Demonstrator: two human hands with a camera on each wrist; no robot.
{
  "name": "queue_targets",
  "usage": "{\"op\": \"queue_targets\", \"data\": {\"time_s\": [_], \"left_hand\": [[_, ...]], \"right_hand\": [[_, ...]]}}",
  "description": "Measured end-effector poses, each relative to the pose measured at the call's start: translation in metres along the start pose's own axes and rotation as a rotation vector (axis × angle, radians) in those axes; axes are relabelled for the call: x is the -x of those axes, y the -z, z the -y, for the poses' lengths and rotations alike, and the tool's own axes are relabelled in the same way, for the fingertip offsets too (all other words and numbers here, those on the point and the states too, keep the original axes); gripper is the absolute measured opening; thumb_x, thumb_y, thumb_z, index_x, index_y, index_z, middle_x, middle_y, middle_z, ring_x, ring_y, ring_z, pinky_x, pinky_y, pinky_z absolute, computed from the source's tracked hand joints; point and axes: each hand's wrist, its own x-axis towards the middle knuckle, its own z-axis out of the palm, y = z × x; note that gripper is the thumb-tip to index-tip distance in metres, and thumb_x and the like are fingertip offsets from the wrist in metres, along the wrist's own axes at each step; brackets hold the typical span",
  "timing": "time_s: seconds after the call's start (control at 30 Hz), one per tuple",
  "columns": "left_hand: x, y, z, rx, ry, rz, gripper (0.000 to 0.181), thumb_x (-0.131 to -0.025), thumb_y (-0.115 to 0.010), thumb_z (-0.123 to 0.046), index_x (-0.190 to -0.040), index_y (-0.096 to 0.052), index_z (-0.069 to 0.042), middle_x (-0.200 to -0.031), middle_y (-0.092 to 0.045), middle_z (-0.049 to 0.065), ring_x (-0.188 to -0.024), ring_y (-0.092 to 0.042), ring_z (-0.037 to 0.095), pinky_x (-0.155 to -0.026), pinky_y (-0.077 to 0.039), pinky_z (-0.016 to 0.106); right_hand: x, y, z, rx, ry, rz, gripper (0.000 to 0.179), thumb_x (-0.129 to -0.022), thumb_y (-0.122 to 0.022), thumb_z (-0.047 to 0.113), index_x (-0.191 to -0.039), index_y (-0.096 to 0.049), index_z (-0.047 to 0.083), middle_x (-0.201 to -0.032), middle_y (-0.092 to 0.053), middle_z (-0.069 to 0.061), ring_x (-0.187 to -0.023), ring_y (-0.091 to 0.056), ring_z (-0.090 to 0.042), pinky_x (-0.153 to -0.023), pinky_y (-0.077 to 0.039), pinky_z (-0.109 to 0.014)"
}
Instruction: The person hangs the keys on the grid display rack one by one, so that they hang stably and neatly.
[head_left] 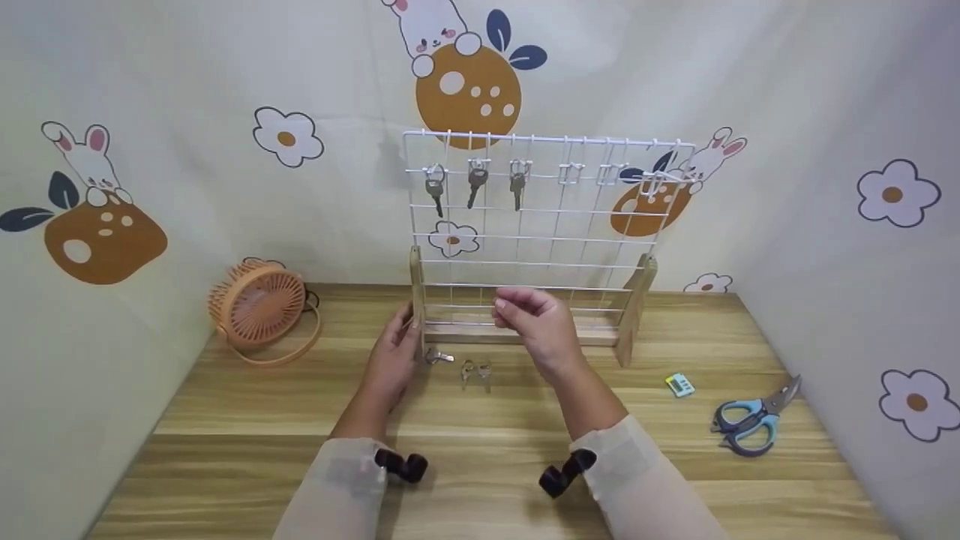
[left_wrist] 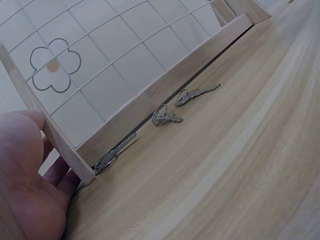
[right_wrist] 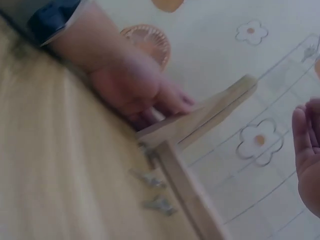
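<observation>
My left hand [head_left: 393, 354] grips the left wooden leg [left_wrist: 64, 145] of a white wire grid rack [head_left: 551, 140], fingers wrapped around its lower part. In front of the grid my right hand [head_left: 541, 328] is raised, its thumb near loosely bent fingers, with nothing visible between them; only part of it enters the right wrist view. Three keys on rings hang from hooks at the upper left: a left key [head_left: 435, 189], a middle key [head_left: 477, 182] and a right key [head_left: 517, 187]. On the table, one key [left_wrist: 107, 161] lies against the left leg, beside two more keys [left_wrist: 162, 117].
Three white hooks [head_left: 571, 173] without keys hang on the grid's upper right. An orange fan [head_left: 266, 304] stands at the table's back left. Blue-handled scissors [head_left: 754, 427] and a small blue-and-yellow item [head_left: 679, 385] lie at the right. Patterned cloth walls enclose the wooden table [head_left: 480, 450].
</observation>
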Motion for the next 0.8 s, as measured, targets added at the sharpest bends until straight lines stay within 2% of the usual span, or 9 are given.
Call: {"op": "queue_targets", "data": {"time_s": [0.2,0.37,0.47,0.63,0.8], "left_hand": [[0.000,0.000,0.000,0.001,-0.007,-0.001,0.058,-0.113,-0.052,-0.044,-0.167,-0.036,-0.031,-0.176,-0.035,0.005,-0.163,-0.034,0.030,-0.134,-0.033,0.049],[0.000,-0.001,0.000,0.005,-0.013,-0.007,0.057,-0.113,-0.052,-0.043,-0.167,-0.038,-0.032,-0.175,-0.037,0.005,-0.162,-0.036,0.031,-0.133,-0.034,0.050],[0.000,-0.001,0.000,-0.001,-0.006,-0.016,0.056,-0.113,-0.053,-0.043,-0.166,-0.039,-0.033,-0.174,-0.038,0.004,-0.161,-0.037,0.030,-0.132,-0.035,0.049],[0.000,0.000,0.000,-0.010,-0.001,-0.016,0.057,-0.112,-0.052,-0.046,-0.166,-0.038,-0.034,-0.175,-0.037,0.001,-0.162,-0.036,0.028,-0.133,-0.035,0.048],[-0.001,0.000,0.000,-0.006,-0.004,-0.005,0.057,-0.113,-0.051,-0.045,-0.167,-0.036,-0.034,-0.176,-0.035,0.001,-0.162,-0.036,0.028,-0.132,-0.035,0.048]], "right_hand": [[0.004,0.016,-0.041,0.143,-0.105,0.031,0.027,-0.094,-0.079,0.002,-0.118,-0.074,-0.010,-0.096,-0.079,-0.002,-0.086,-0.075,-0.013,-0.079,-0.067,-0.027],[0.003,0.022,-0.061,0.194,-0.170,0.033,0.036,-0.092,-0.083,0.008,-0.123,-0.074,-0.008,-0.100,-0.078,0.000,-0.087,-0.072,-0.011,-0.077,-0.064,-0.027],[0.003,0.025,-0.072,0.258,-0.201,0.059,0.034,-0.093,-0.082,0.008,-0.123,-0.075,-0.005,-0.105,-0.078,-0.006,-0.087,-0.070,-0.010,-0.078,-0.063,-0.027],[0.004,0.028,-0.085,0.442,-0.180,0.128,0.030,-0.092,-0.079,0.003,-0.121,-0.076,-0.002,-0.116,-0.079,-0.017,-0.096,-0.072,-0.011,-0.083,-0.061,-0.020],[0.005,0.028,-0.085,0.597,-0.128,0.195,0.027,-0.093,-0.075,0.000,-0.120,-0.077,0.000,-0.116,-0.079,-0.017,-0.100,-0.069,-0.015,-0.084,-0.056,-0.019]]}}
